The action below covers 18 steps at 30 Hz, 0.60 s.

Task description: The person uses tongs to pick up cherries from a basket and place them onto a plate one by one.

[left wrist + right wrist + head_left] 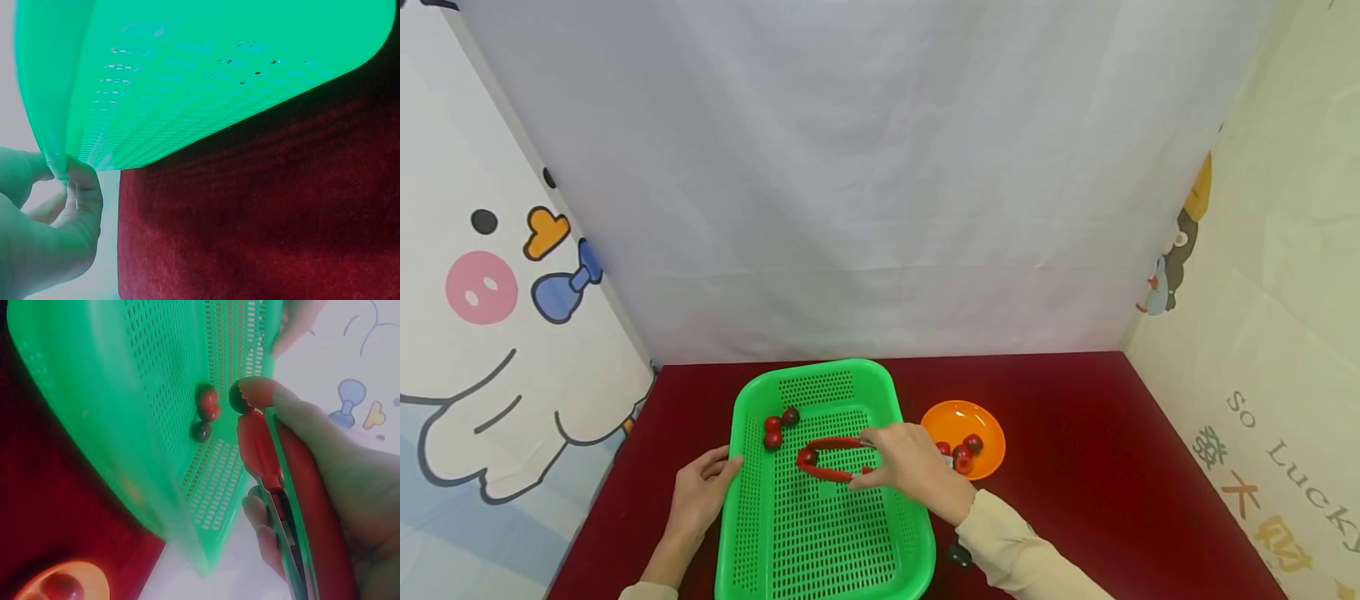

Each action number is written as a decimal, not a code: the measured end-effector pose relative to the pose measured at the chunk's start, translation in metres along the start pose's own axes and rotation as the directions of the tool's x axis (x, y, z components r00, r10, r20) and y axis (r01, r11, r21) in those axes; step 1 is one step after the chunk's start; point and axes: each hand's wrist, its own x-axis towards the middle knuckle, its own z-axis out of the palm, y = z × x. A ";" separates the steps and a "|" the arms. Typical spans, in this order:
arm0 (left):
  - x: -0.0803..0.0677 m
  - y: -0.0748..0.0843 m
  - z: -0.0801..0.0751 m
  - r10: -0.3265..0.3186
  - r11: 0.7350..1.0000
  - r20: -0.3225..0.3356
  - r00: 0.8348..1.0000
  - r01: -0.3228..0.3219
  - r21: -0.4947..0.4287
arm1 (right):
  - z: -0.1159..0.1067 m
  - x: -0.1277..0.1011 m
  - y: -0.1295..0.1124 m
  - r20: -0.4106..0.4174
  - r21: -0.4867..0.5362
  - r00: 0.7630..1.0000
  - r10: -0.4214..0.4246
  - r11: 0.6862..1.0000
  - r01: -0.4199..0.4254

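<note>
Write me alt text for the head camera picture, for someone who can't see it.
A person's right hand holds red tongs gripping a small red fruit over a green perforated basket, while the left hand holds the basket's left rim. Two more red fruits lie in the basket; an orange bowl beside it on the dark red table holds others.

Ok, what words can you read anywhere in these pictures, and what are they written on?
"So Lucky": on the right wall panel, in grey letters, cut off by the picture's edge.
Green, orange and yellow Chinese characters below it: too skewed to read.
Green basket, orange plate, red tongs: no writing visible.
</note>
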 end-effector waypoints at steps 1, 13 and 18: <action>0.000 0.000 0.000 0.000 1.000 0.001 1.000 0.000 0.000 | -0.001 -0.001 0.002 -0.006 0.009 1.000 0.007 1.000 -0.007; -0.001 0.001 0.000 -0.002 1.000 -0.016 1.000 0.002 -0.006 | -0.003 -0.015 0.020 -0.096 0.084 0.992 0.084 0.994 -0.076; -0.001 0.001 0.000 0.000 1.000 -0.017 1.000 0.000 -0.012 | -0.003 -0.023 0.027 -0.158 0.112 0.982 0.106 0.990 -0.088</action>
